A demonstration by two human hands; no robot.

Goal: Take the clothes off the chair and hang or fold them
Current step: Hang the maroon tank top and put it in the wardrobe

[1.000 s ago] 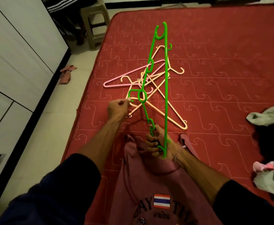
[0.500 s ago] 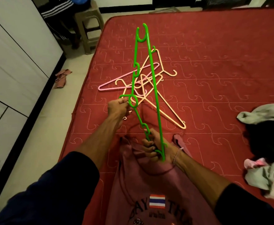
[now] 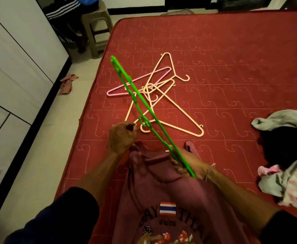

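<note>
right hand (image 3: pixel 190 164) grips green hanger (image 3: pixel 145 118) low, ready for the collar | left hand (image 3: pixel 122 138) bunches pink shirt (image 3: pixel 165 194) neck open | spare hangers (image 3: pixel 163 95) lie far, within reach

— Showing bright green: the hanger (image 3: pixel 145 118). Lying pale cream: the hangers (image 3: pixel 177 111); pink, one hanger (image 3: pixel 137 81).

— Spreading deep red with pale quilted curl stitching: the mattress (image 3: pixel 232 59). Wearing mauve, with a red, white and blue striped flag patch and dark lettering: the shirt (image 3: pixel 188 196).

— Mixing grey-green, black and pink: the clothes pile (image 3: pixel 284 155). Showing white stripes on black: the garment on the stool (image 3: pixel 63 11).
</note>
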